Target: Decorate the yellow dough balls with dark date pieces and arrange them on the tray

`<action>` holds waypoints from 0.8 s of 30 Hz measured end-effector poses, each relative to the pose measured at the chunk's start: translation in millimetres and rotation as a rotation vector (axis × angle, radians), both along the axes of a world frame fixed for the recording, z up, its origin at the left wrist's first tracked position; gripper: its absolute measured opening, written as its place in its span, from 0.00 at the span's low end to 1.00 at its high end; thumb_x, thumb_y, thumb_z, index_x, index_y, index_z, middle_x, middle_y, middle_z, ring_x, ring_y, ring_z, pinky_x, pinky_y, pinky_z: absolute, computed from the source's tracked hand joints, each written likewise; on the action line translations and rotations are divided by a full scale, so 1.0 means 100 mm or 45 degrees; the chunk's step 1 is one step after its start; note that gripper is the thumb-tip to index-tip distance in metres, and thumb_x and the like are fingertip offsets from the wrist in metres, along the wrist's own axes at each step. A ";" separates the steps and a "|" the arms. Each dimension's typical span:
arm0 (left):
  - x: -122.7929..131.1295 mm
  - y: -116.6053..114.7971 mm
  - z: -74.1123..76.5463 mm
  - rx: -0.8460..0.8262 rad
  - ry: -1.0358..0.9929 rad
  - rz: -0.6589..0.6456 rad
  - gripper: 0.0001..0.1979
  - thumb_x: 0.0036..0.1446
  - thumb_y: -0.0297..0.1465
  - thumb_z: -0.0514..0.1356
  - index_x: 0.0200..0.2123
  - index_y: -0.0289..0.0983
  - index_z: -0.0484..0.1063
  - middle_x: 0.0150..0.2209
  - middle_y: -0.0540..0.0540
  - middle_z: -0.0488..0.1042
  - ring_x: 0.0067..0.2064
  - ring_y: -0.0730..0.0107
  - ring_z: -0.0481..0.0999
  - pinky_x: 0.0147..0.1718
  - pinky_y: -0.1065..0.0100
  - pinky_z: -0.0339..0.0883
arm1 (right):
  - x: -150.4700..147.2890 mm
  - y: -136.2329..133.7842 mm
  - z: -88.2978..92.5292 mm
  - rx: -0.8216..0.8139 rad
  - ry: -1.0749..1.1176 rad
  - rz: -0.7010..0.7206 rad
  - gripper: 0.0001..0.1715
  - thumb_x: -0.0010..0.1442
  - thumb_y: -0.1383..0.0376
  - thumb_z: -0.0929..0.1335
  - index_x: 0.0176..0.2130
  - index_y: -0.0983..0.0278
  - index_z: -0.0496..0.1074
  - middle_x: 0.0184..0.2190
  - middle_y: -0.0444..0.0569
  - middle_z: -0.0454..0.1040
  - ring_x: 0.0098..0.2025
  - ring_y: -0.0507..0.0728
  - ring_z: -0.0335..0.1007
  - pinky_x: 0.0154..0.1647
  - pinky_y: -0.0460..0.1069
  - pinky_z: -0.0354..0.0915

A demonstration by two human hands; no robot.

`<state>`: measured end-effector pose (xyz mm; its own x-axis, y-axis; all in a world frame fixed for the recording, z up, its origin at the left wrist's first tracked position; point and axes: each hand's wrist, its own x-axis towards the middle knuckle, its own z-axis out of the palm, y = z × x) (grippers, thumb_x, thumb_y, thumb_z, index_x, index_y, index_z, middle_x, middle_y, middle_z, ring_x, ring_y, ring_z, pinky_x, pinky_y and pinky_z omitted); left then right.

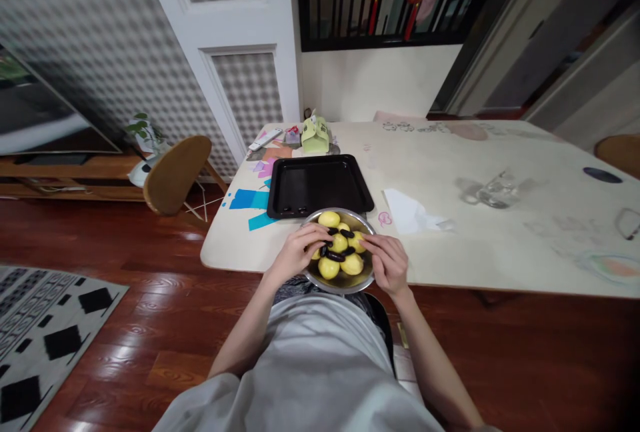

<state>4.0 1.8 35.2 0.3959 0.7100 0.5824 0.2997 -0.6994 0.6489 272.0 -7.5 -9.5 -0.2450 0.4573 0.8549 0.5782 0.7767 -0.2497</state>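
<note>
A round metal bowl [313, 277] stands at the table's near edge, close to my body. Several yellow lemons [329, 268] lie in it, with several dark, glossy, elongated pieces [335, 256] among and on top of them; their kind is unclear. From the left, my left hand [303, 247] reaches over the rim, its fingers drawn together above the dark pieces. Whatever is between those fingertips is hidden. My right hand [389, 262] comes in from the right. Its fingers stretch to the rightmost lemon [357, 241], and its thumb is apart from them.
Just beyond the bowl lies a black baking tray [320, 185]. Behind it are a green paper house [315, 135] and a white remote [265, 139]. White paper [407, 212] and a clear glass [497, 191] are on the table [500, 252] to the right. A wooden chair [177, 175] is at left.
</note>
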 end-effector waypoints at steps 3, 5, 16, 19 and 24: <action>-0.03 -0.02 0.03 -0.012 0.003 -0.002 0.11 0.72 0.28 0.58 0.46 0.39 0.82 0.45 0.40 0.82 0.50 0.60 0.82 0.51 0.57 0.77 | 0.00 0.00 0.00 0.000 0.013 0.007 0.22 0.69 0.71 0.62 0.54 0.60 0.79 0.49 0.54 0.84 0.48 0.63 0.80 0.46 0.59 0.71; -0.04 -0.03 0.05 -0.030 -0.008 -0.024 0.12 0.72 0.28 0.56 0.43 0.39 0.82 0.43 0.40 0.83 0.49 0.60 0.82 0.51 0.56 0.77 | 0.00 0.00 -0.01 -0.007 0.015 0.007 0.22 0.69 0.70 0.62 0.54 0.60 0.79 0.49 0.54 0.84 0.48 0.62 0.80 0.46 0.59 0.71; -0.02 -0.05 0.03 0.011 -0.110 -0.017 0.12 0.73 0.30 0.58 0.39 0.39 0.82 0.40 0.40 0.84 0.49 0.59 0.82 0.51 0.54 0.77 | 0.00 0.00 -0.02 -0.008 0.005 0.006 0.22 0.69 0.70 0.62 0.54 0.60 0.79 0.50 0.54 0.83 0.48 0.62 0.80 0.46 0.59 0.71; -0.03 -0.06 0.04 0.029 -0.134 0.002 0.13 0.73 0.32 0.58 0.38 0.39 0.82 0.40 0.40 0.83 0.48 0.59 0.82 0.50 0.54 0.77 | 0.00 0.00 -0.02 -0.005 0.003 0.003 0.23 0.69 0.70 0.61 0.54 0.59 0.79 0.50 0.54 0.83 0.47 0.62 0.80 0.46 0.59 0.71; -0.16 0.07 0.04 0.103 -0.072 0.259 0.11 0.72 0.29 0.57 0.40 0.39 0.80 0.42 0.41 0.83 0.49 0.59 0.81 0.53 0.55 0.75 | 0.00 0.01 -0.03 -0.011 0.014 -0.001 0.23 0.69 0.70 0.61 0.55 0.59 0.79 0.50 0.53 0.84 0.47 0.62 0.80 0.46 0.59 0.71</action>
<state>-12.5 8.9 39.1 0.2144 0.7218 0.6581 0.4048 -0.6788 0.6126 272.4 -7.0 -12.3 -0.2351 0.4651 0.8535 0.5763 0.7738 -0.2630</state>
